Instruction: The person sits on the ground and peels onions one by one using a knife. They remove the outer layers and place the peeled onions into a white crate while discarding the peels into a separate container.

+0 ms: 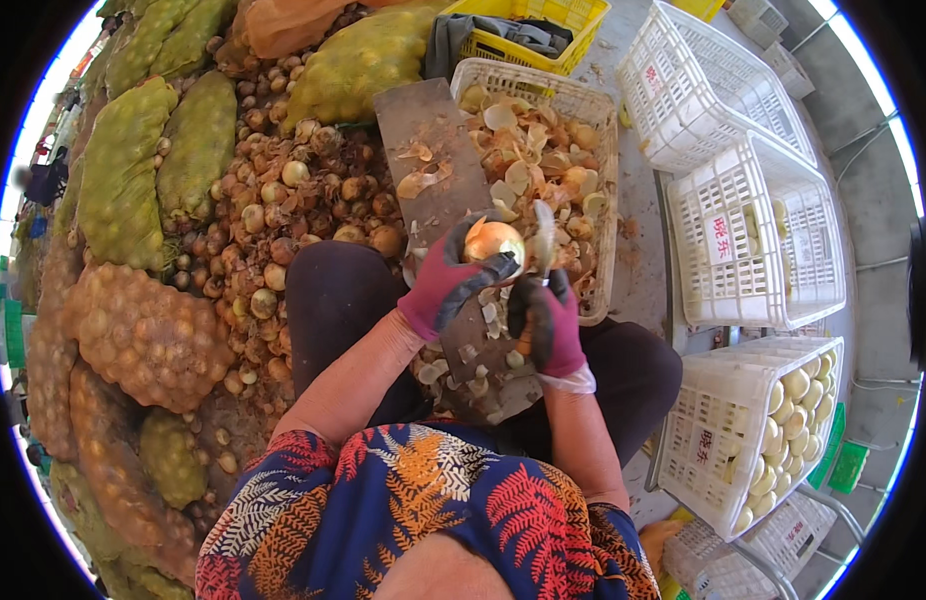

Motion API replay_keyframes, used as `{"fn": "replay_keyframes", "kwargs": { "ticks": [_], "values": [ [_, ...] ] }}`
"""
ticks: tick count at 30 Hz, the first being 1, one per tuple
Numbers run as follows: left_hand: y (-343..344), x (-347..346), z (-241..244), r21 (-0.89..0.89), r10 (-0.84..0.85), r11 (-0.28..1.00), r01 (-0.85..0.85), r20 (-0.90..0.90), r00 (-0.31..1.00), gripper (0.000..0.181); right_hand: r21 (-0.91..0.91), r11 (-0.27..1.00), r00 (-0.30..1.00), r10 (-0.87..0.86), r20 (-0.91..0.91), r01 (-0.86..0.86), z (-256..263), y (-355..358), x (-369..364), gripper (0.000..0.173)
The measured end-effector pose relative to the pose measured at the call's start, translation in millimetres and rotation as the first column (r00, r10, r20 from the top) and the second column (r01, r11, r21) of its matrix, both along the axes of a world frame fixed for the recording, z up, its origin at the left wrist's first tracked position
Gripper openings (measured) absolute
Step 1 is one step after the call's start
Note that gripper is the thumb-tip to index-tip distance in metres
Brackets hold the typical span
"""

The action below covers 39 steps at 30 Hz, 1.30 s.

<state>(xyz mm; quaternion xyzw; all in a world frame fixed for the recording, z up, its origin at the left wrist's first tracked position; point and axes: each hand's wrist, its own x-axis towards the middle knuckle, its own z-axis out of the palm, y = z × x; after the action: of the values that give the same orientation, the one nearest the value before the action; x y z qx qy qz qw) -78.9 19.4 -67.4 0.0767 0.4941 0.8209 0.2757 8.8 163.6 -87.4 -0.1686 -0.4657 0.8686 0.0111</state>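
Observation:
My left hand (452,274), in a maroon and black work glove, grips an onion (494,241) whose skin is partly off; pale flesh shows on its right side. In my right hand (547,322), gloved alike, is a knife (544,234). Its blade points away from me, just right of the onion and apart from it, and looks blurred. Under my hands lies a worn board (433,135) with scraps of skin on it. A white plastic crate (611,187) beside the board holds onion skins and peelings.
Loose unpeeled onions (283,202) heap at the left, among filled mesh sacks (125,172). White crates stand along the right, the nearest crate (703,442) full of peeled onions (793,420). A yellow crate (583,37) with dark cloth (500,34) sits beyond the peelings.

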Motion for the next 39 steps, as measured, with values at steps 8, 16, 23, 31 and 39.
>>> {"fn": "replay_keyframes", "kwargs": {
  "ticks": [8,16,23,31,39],
  "values": [
    [7,-1,17,-0.012,-0.09,0.996,0.089,-0.161,0.983,0.061,-0.119,0.975,0.972,-0.165,0.167,0.186,-2,30,-6,0.018],
    [15,-13,-30,-0.387,-0.253,0.922,-0.024,-0.647,0.72,0.077,-0.247,0.964,0.988,-0.067,0.136,0.099,-23,20,-10,0.03],
    [2,-12,-45,-0.661,-0.389,0.737,-0.14,-0.585,0.712,0.081,0.187,0.982,0.987,-0.013,0.163,-0.018,-44,22,-16,0.024],
    [-14,-9,-67,-0.769,-0.505,0.56,-0.308,-0.612,0.609,0.084,0.252,0.96,0.919,0.016,0.394,-0.125,-32,31,5,0.045],
    [-16,-2,-73,-0.757,-0.556,0.542,-0.365,-0.649,0.52,0.09,0.152,0.938,0.895,0.236,0.38,-0.312,-6,7,18,0.052]
  ]
}}
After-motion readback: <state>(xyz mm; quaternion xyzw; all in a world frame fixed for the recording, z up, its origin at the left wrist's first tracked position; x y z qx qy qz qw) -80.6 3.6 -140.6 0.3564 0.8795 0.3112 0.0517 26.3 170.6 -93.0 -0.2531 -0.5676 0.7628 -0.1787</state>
